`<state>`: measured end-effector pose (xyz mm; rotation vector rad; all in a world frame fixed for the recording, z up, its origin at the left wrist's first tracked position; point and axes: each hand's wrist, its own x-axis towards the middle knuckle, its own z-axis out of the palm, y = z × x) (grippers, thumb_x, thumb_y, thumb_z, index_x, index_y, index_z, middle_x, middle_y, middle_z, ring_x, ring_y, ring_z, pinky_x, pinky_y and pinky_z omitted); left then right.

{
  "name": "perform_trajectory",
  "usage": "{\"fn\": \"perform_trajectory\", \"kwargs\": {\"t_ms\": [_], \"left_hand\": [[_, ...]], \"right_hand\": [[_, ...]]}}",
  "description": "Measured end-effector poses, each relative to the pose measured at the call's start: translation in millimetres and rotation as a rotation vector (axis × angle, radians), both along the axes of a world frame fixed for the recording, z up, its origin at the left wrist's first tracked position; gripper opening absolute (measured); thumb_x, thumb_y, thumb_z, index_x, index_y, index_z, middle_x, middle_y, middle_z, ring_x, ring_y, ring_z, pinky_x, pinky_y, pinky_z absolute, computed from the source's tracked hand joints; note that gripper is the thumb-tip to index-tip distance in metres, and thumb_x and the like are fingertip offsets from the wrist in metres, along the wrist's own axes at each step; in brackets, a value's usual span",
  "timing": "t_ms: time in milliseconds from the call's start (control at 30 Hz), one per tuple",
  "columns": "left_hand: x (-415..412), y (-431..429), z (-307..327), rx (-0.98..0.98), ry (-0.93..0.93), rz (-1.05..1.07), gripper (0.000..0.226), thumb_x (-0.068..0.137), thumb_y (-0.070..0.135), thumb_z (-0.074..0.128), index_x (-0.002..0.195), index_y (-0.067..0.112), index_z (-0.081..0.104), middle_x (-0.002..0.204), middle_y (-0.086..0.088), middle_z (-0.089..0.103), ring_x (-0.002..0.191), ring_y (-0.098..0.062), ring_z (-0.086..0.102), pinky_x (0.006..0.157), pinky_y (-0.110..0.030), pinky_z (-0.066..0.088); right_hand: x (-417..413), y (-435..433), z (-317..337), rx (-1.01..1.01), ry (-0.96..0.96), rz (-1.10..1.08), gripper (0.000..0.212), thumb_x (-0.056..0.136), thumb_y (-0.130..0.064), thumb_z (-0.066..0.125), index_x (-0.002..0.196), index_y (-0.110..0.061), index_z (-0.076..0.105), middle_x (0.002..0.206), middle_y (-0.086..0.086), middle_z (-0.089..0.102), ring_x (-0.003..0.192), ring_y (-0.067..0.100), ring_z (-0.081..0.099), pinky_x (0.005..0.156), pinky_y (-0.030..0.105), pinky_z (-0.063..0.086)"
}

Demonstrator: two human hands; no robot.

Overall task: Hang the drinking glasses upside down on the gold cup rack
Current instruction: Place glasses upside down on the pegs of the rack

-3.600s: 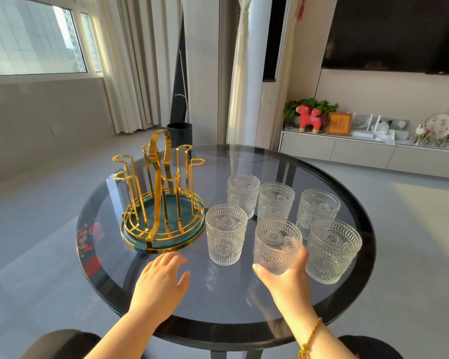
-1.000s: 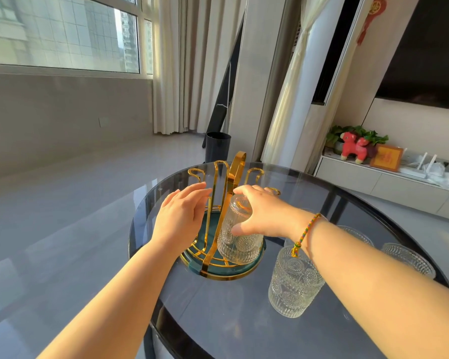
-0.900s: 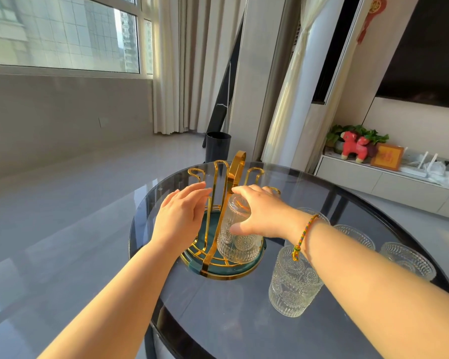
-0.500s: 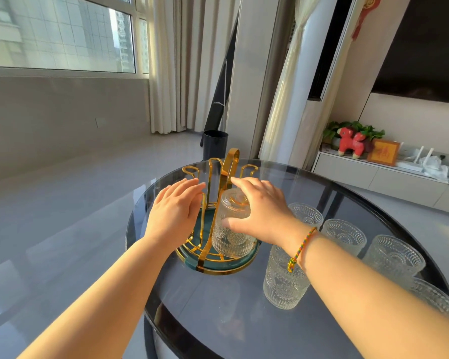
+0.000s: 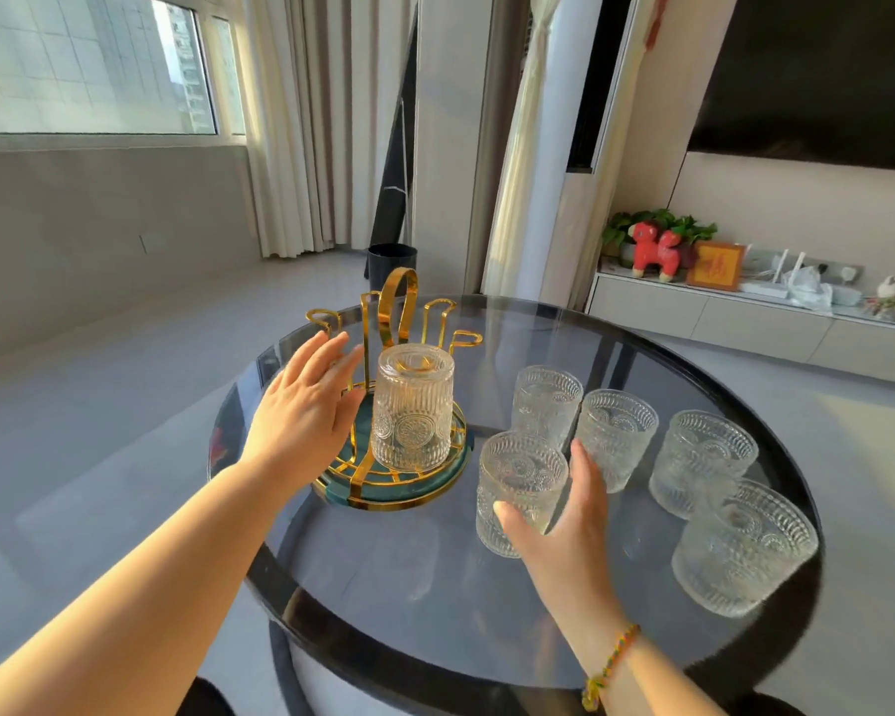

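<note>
We see one embossed glass (image 5: pixel 413 408) hanging upside down on the gold cup rack (image 5: pixel 391 405) — rack sits at the left of the round glass table (image 5: pixel 383 586). Left hand (image 5: pixel 306 410) is spread flat, fingers apart, against the rack's left side, gripping nothing. Right hand (image 5: pixel 564 514) wraps the nearest upright glass (image 5: pixel 520 490), thumb in front, fingers behind — the glass stands on the table. Four more upright glasses (image 5: pixel 703 462) stand to the right, near each other.
</note>
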<state>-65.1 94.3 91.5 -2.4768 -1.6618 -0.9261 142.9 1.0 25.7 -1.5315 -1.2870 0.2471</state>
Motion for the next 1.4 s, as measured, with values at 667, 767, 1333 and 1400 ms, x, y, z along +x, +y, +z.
{"fn": "perform_trajectory", "kwargs": {"t_ms": [667, 767, 1333, 1400], "left_hand": [[4, -4, 2, -0.032, -0.029, 0.064, 0.046, 0.090, 0.027, 0.036, 0.134, 0.017, 0.026, 0.145, -0.008, 0.033, 0.138, -0.024, 0.016, 0.110, -0.046, 0.023], [2, -5, 4, -0.025, -0.030, 0.062, 0.045, 0.090, 0.025, 0.037, 0.134, 0.016, 0.029, 0.143, -0.009, 0.037, 0.137, -0.025, 0.019, 0.109, -0.046, 0.025], [-3, 16, 4, -0.038, -0.103, 0.067, 0.043, 0.090, 0.026, 0.037, 0.132, 0.016, 0.033, 0.142, -0.008, 0.039, 0.137, -0.023, 0.021, 0.109, -0.044, 0.027], [-3, 18, 2, -0.022, -0.119, 0.061, 0.042, 0.090, 0.025, 0.038, 0.131, 0.015, 0.034, 0.141, -0.009, 0.040, 0.136, -0.024, 0.022, 0.108, -0.044, 0.027]], "right_hand": [[4, 18, -32, -0.264, 0.186, 0.018, 0.063, 0.054, -0.028, 0.078, 0.102, -0.026, 0.036, 0.104, 0.001, 0.059, 0.091, 0.020, 0.056, 0.076, 0.025, 0.042], [6, 14, -28, -0.216, 0.281, 0.079, 0.064, 0.056, -0.019, 0.078, 0.097, -0.036, 0.032, 0.102, -0.007, 0.055, 0.094, 0.013, 0.055, 0.080, 0.024, 0.040], [44, 52, 82, -0.020, 0.128, 0.216, 0.061, 0.060, -0.012, 0.077, 0.101, -0.021, 0.034, 0.089, -0.014, 0.044, 0.079, 0.001, 0.047, 0.061, 0.002, 0.038], [47, 63, 96, -0.015, 0.084, 0.220, 0.059, 0.060, -0.013, 0.077, 0.099, -0.019, 0.034, 0.090, -0.012, 0.043, 0.087, 0.008, 0.046, 0.068, 0.010, 0.036]]}}
